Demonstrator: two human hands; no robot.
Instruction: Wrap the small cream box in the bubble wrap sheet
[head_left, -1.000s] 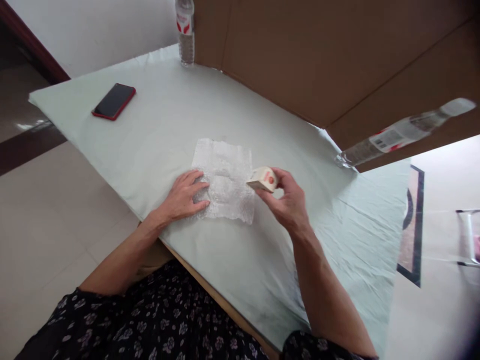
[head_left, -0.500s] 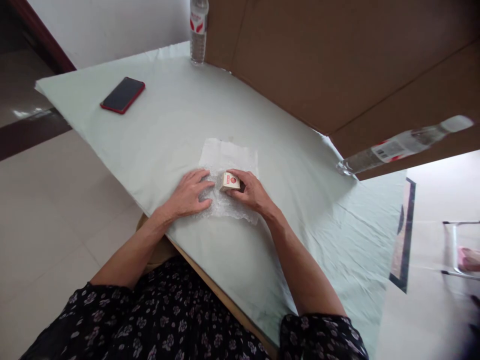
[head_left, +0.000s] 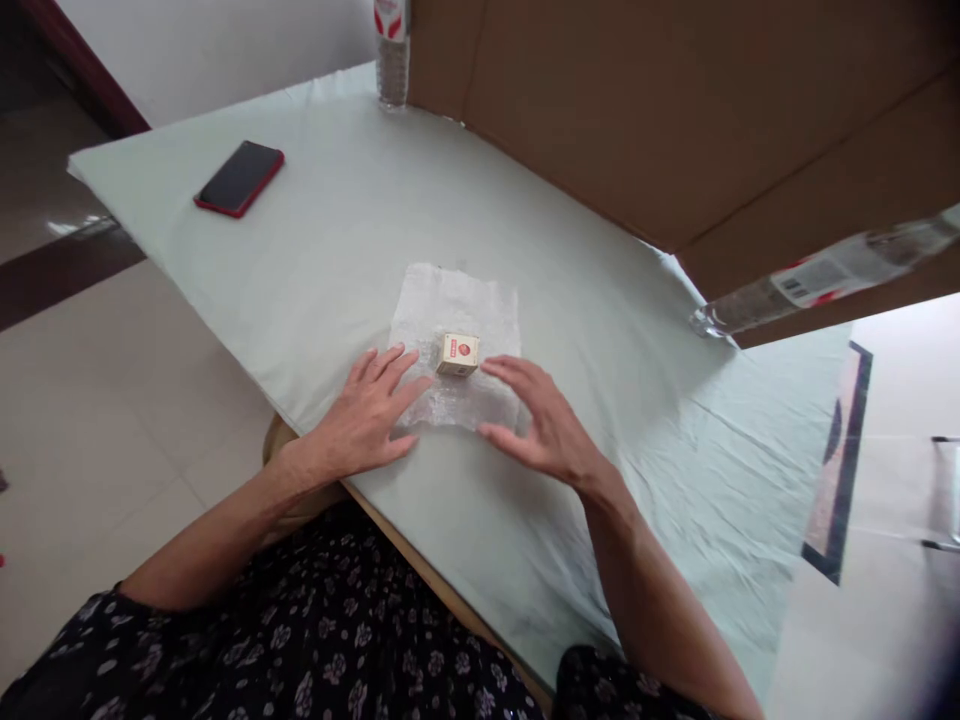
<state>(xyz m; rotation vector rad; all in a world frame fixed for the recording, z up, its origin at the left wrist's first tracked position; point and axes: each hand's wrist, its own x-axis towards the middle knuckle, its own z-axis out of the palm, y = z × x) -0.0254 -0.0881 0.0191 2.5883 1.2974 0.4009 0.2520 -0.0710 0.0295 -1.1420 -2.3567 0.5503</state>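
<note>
On the pale green tablecloth [head_left: 315, 250], a small cream box [head_left: 457, 354] with a red mark sits on a sheet of bubble wrap [head_left: 465, 310]. Left hand [head_left: 365, 418] lies flat on the wrap's near left corner, fingers spread wide. Right hand [head_left: 541, 425] hovers just right of the box, fingers open, holding nothing. A red phone [head_left: 239, 178] lies far left, near a water bottle [head_left: 391, 50].

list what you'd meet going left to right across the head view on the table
red phone → left hand → small box on the bubble wrap → right hand → lying water bottle
</note>
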